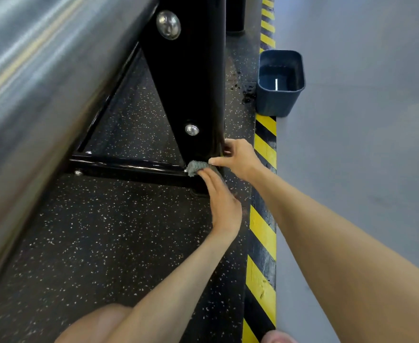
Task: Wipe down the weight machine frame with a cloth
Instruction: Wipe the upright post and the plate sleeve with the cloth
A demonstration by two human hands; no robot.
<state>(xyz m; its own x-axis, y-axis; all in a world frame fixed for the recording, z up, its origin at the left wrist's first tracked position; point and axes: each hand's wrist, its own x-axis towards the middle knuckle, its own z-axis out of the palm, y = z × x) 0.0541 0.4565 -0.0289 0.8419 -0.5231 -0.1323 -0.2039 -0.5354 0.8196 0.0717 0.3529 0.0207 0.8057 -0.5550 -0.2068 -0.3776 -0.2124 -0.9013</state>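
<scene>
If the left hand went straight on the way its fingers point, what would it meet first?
The left hand has its fingertips on the grey cloth; straight past that, probably the foot of the black upright.

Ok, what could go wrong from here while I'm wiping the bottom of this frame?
The bucket of water stands near the upright; a wide swing of the right hand could tip it.
Dark splashes beside it look wet and may be slippery.
The cloth is a small wad under the left hand; fingers could scrape the upright.
</scene>
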